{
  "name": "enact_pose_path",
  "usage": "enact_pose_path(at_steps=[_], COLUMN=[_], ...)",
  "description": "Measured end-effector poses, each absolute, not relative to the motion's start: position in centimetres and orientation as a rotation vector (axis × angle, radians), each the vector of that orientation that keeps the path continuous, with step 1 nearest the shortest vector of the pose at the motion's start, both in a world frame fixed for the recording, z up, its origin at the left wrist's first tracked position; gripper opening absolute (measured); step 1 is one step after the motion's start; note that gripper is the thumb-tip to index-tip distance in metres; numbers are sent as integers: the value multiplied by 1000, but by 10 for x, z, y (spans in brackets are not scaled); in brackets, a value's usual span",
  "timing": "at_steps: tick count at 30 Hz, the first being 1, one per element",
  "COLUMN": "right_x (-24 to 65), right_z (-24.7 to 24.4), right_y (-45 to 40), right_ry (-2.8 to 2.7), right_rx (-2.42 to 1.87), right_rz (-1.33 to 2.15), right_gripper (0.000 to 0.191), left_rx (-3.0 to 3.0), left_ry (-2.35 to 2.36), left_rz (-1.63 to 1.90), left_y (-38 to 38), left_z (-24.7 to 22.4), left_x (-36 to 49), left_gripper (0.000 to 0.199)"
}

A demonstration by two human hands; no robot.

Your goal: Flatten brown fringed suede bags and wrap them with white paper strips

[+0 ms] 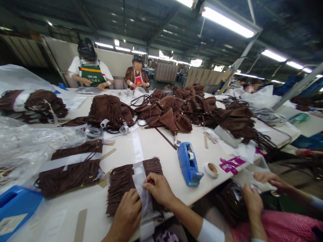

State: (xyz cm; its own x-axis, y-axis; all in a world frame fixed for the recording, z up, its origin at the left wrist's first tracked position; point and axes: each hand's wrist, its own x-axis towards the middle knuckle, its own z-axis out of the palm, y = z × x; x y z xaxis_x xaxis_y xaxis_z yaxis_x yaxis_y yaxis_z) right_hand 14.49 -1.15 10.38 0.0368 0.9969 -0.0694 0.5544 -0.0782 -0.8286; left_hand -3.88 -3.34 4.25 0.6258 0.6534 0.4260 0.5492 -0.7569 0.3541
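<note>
A brown fringed bag [121, 186] lies flat on the white table near its front edge, with a translucent white strip [138, 151] running lengthwise over its middle. My left hand [128, 210] rests on the bag and the strip's left edge, its fingers bent and together; what they hold, if anything, is hidden. From the right, my right hand [157, 188] pinches the strip's upper right edge between thumb and forefinger. The strip's lower end hangs toward the table's front edge.
Left of the bag lies another fringed bag [70, 174] with a white band. A blue tape dispenser [189, 164] and a tape roll [211, 170] stand to the right. Brown bags [166, 111] are heaped behind. A co-worker's hands [252, 198] are at the right; two people stand across the table.
</note>
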Motion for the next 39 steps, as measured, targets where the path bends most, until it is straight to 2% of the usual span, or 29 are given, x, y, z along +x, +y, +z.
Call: enact_pose_path(at_steps=[4, 17, 26, 39], right_x=[140, 129, 127, 125], right_z=[85, 85, 81, 81], right_y=[-3, -1, -1, 0], right_ry=[-1595, -1566, -1595, -1587], right_rx=[-1818, -2017, -2045, -2037], right_rz=[807, 665, 579, 586], right_gripper=[5, 6, 7, 6], left_rx=[2582, 2416, 2489, 2452], left_ry=[1021, 1182, 1170, 1339], left_rz=[833, 1070, 1135, 1137], left_y=[-33, -32, -32, -30], left_z=[41, 30, 1, -2], left_x=[-36, -41, -32, -28], left_gripper=[15, 43, 27, 36])
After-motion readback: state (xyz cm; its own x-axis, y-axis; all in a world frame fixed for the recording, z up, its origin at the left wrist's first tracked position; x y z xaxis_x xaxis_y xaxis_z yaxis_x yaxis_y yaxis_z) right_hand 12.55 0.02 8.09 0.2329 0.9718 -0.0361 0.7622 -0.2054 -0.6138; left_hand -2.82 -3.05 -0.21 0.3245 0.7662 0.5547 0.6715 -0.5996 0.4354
